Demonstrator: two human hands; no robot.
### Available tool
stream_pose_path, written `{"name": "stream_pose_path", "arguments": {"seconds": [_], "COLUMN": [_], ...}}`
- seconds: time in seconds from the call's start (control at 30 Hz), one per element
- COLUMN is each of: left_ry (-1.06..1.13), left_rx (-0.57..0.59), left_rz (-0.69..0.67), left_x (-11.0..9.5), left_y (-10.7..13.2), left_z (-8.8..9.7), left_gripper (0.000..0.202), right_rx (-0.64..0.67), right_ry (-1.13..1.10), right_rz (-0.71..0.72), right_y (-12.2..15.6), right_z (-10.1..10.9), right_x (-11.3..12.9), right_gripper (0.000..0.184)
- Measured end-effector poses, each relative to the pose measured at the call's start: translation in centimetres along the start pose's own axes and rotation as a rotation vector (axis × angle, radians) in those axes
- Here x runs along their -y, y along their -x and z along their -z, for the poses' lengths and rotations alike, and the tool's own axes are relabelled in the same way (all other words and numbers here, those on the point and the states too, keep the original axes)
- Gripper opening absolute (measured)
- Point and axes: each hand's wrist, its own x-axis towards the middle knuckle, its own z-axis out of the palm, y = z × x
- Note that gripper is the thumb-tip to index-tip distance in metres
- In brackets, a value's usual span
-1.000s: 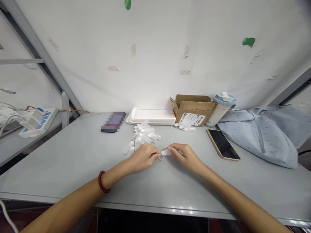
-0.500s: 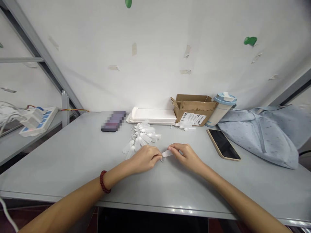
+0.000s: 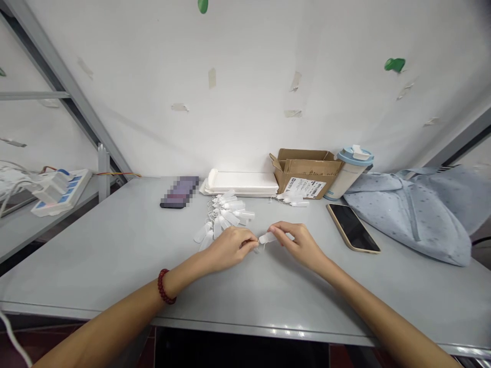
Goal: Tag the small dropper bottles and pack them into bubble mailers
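Note:
My right hand [image 3: 298,243] pinches one end of a small white translucent tag [image 3: 267,237], a thin string hanging near it. My left hand [image 3: 232,248], a dark red bead bracelet on its wrist, has thumb and forefinger pinched at the tag's other end. Whatever sits between those left fingertips is too small to make out. Behind and left of my left hand lies a loose pile of similar tags [image 3: 230,209] with string loops. A smaller group of them [image 3: 295,198] rests in front of the cardboard box.
Along the wall stand a stack of flat white trays [image 3: 245,181], an open cardboard box [image 3: 310,171] and a blue-lidded cup [image 3: 347,174]. A phone [image 3: 353,228] and a light blue fabric bag [image 3: 414,214] lie at right. Another phone, partly pixelated [image 3: 178,192], lies at left.
My right hand has moved slightly right and up, drawing the tag with it. The left hand has shifted a touch to the right. The piles look the same.

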Motion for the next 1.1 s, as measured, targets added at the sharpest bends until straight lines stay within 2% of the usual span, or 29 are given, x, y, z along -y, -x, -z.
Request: {"name": "stream_pose_path", "arguments": {"seconds": [0.17, 0.53, 0.83, 0.97, 1.1], "left_ry": [0.056, 0.09, 0.105, 0.075, -0.069], "left_rx": [-0.037, -0.053, -0.046, -0.066, -0.193], "left_rz": [0.024, 0.025, 0.047, 0.05, 0.089], "left_x": [-0.3, -0.3, 0.0, 0.1, 0.8], "left_y": [-0.1, 0.2, 0.1, -0.1, -0.2], "left_z": [0.5, 0.0, 0.0, 1.0, 3.0], "left_gripper": [0.022, 0.022, 0.024, 0.024, 0.026], "right_rx": [-0.059, -0.03, -0.025, -0.026, -0.098], "right_ry": [-0.032, -0.06, -0.058, -0.084, -0.044], "right_rz": [-0.022, -0.039, -0.026, -0.046, -0.074], "right_y": [0.0, 0.2, 0.1, -0.1, -0.3], "right_z": [0.5, -0.5, -0.4, 0.0, 0.4], "right_x": [0.5, 0.1, 0.0, 0.1, -0.5], "right_gripper": [0.035, 0.035, 0.036, 0.035, 0.031]}}
